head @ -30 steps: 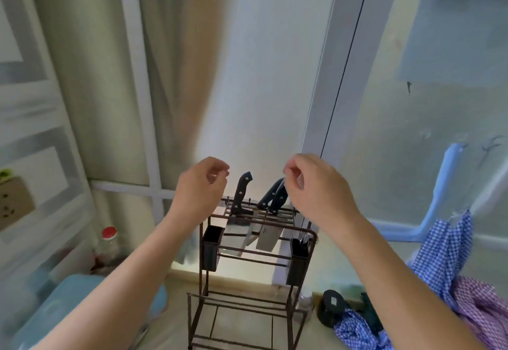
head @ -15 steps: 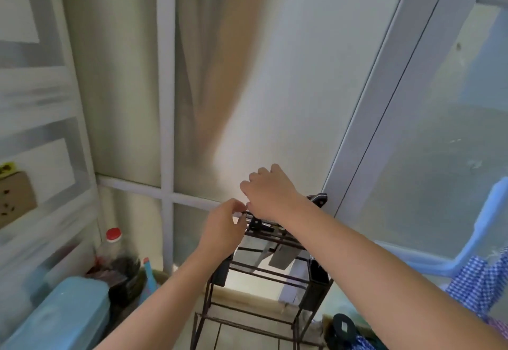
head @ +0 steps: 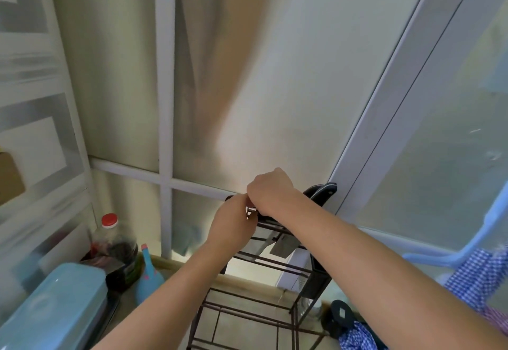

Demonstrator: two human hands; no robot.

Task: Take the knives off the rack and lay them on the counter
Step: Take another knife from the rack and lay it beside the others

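A dark wire knife rack (head: 264, 264) stands on the counter by the window. My left hand (head: 233, 224) is closed at the rack's top left corner, around a black knife handle whose tip (head: 229, 198) pokes out behind it. My right hand (head: 270, 191) is fisted over the rack's top, touching the left hand; its fingers curl down onto a knife, with a bit of shiny metal (head: 250, 211) showing between the hands. Another black knife handle (head: 321, 191) sticks up right of my right wrist. Two steel blades (head: 283, 245) hang below the top bars.
A red-capped bottle (head: 112, 242) and a blue spray bottle (head: 147, 275) stand at the left beside a pale blue box (head: 55, 311). Checked blue cloth (head: 483, 275) and a black round object (head: 339, 315) lie at the right. Window frames close off the back.
Both hands have come down from above the rack onto its top and closed there. The view has swung left and nearer.
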